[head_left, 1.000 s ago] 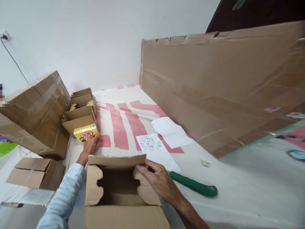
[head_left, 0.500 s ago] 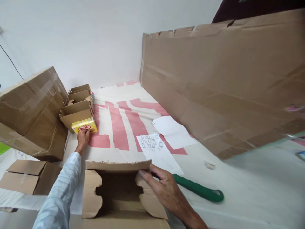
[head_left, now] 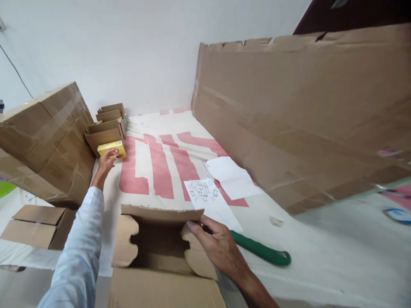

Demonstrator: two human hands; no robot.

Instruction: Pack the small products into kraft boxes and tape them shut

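Note:
My left hand (head_left: 105,164) reaches out at the left, its fingers apart at the front of a yellow box (head_left: 112,149) with red lettering. That box stands against a row of open brown cartons (head_left: 104,132). My right hand (head_left: 221,246) grips the upper right corner of an open cardboard box (head_left: 167,288) in front of me, thumb on the side flap and fingers behind. The box's side flaps stand out and its inside looks dark; no contents can be made out.
A large taped carton (head_left: 48,141) stands at the left, a smaller closed one (head_left: 37,226) below it. Papers (head_left: 213,205), one with drawn squares, and a green tube-like object (head_left: 261,249) lie on the table. A tall cardboard panel (head_left: 298,115) lines the right.
The yellow box has moved back against the carton row, and the fingers of my left hand have spread from it. My right hand still holds the open box's corner. The view has shifted slightly.

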